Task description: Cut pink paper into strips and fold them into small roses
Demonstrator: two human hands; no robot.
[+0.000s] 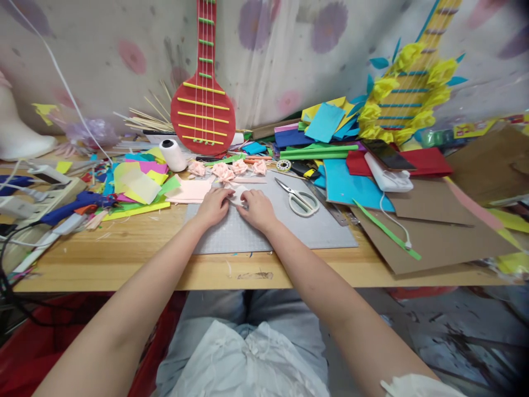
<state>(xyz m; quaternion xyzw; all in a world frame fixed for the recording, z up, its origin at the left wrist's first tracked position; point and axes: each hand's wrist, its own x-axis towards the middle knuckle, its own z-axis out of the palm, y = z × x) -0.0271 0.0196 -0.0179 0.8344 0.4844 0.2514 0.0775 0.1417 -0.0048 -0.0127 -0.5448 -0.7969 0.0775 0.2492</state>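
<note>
Over a grey cutting mat [318, 234], my left hand [214, 207] and my right hand [258, 210] face each other. Between them is a small pale piece of paper [237, 195], its edges pinched in the bent fingers of both hands. My fingers partly hide its shape. Just behind lie several pink paper flowers [223, 172] and a thin pink strip [250, 180]. A stack of pale pink paper sheets [190, 190] touches the mat's left side, close to my left hand. To the right of my right hand, scissors [303, 204] rest slightly apart on the mat.
A red paper instrument [203, 118] and a yellow flowered one [403, 99] stand at the back. Left are a thread spool [173, 156], colored scraps [138, 182] and a blue glue gun [78, 207]. Rightward lie a metal ruler [328, 205], brown cardboard [438, 242] and a phone [386, 154].
</note>
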